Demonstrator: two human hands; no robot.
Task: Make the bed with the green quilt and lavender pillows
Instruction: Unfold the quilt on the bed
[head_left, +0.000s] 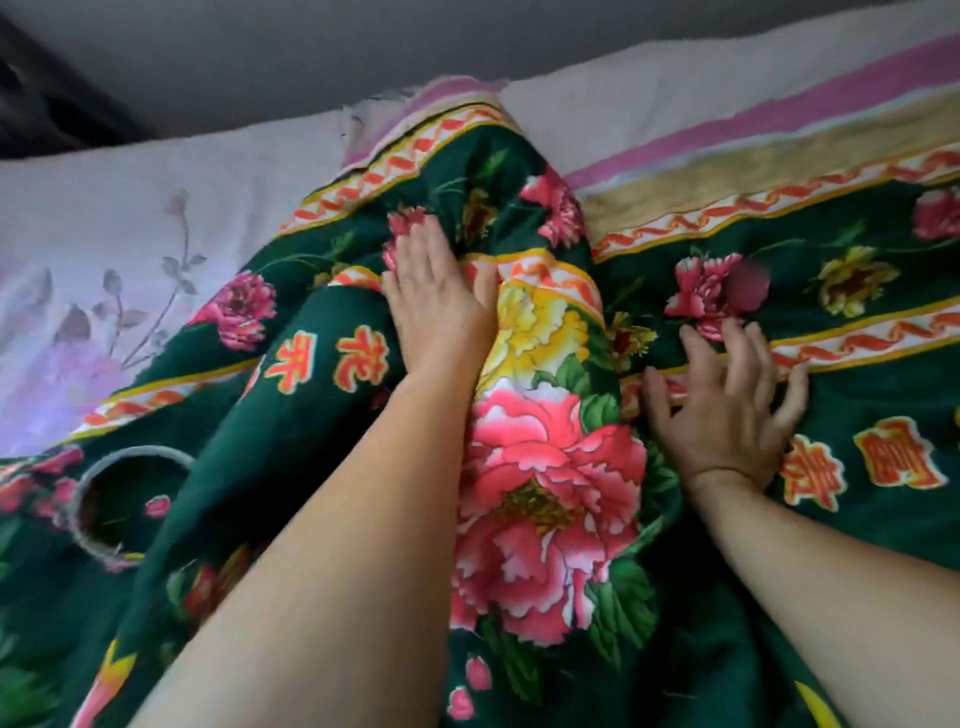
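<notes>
The green quilt (857, 415), printed with pink and yellow flowers and red characters, covers most of the view. A raised fold of it runs up the middle. My left hand (436, 306) lies flat with fingers together against the left side of that fold. To the right of the fold, my right hand (727, 410) presses on the quilt with fingers spread. A lavender pillow (104, 249) with a grey leaf print lies at the left, partly under the quilt. A second pale pillow (649, 98) sits at the back right.
The quilt's pink and beige border (810, 109) runs along the back right. A round grey ring (78, 499) shows on the quilt at the left. A dark grey wall (260, 62) stands behind the pillows.
</notes>
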